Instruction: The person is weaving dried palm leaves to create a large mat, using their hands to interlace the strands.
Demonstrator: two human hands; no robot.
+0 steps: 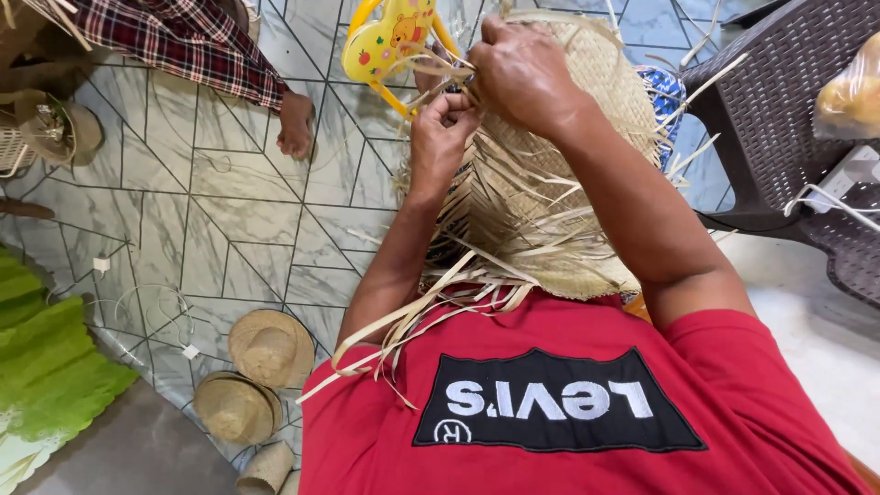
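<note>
A half-woven straw piece (541,183) of pale flat strips lies over the person's lap, running from the red shirt (550,403) at six o'clock up toward twelve o'clock, where both hands work at its far edge. The left hand (440,128) is closed in a fist around a few loose strips, pinching them tight; just beside it, at about one o'clock, the right hand (518,69) is curled shut over the woven edge, pressing strips down — the two hands are touching or nearly so. The upper part of the piece already shows a close, even weave, while the lower part and the sides bristle with unwoven strip ends (431,312) fanning toward the shirt, so by the look of it a good share of the plaiting is done and the loose lengths remain to be worked in or trimmed. At seven o'clock on the tiled floor (211,211), three finished straw hats (270,346) lie near one another. A yellow plastic toy handle (390,41) sits just beyond the hands at eleven o'clock, another person's bare foot (295,124) rests at ten o'clock, and a dark wicker chair (788,119) stands at two o'clock.
</note>
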